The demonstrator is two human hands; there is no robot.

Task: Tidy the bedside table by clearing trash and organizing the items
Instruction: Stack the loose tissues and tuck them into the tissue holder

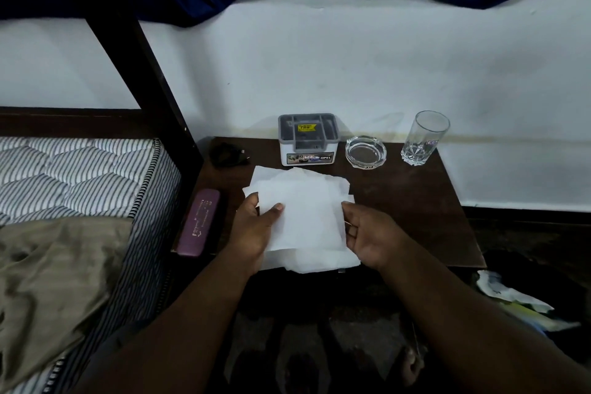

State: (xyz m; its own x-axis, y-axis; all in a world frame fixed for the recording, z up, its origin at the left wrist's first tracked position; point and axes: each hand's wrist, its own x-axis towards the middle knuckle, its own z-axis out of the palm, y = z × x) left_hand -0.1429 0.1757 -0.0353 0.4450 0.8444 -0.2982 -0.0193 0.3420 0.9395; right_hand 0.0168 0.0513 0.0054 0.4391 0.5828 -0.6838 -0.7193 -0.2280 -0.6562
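Both hands hold white paper sheets (307,211) at centre frame, over a dark bedside table (415,201).
The left hand (256,229) pinches the left edge, thumb on top; the right hand (367,233) curls round the right edge. Above them stand a grey-lidded box (308,139), an ashtray (365,151) and a tumbler (423,137).

Thin matt white paper sheets (303,217) lie on a dark wooden bedside table (415,201). The ashtray (366,151) and tumbler (423,137) are clear glossy glass; the grey-lidded box (307,139) is plastic.
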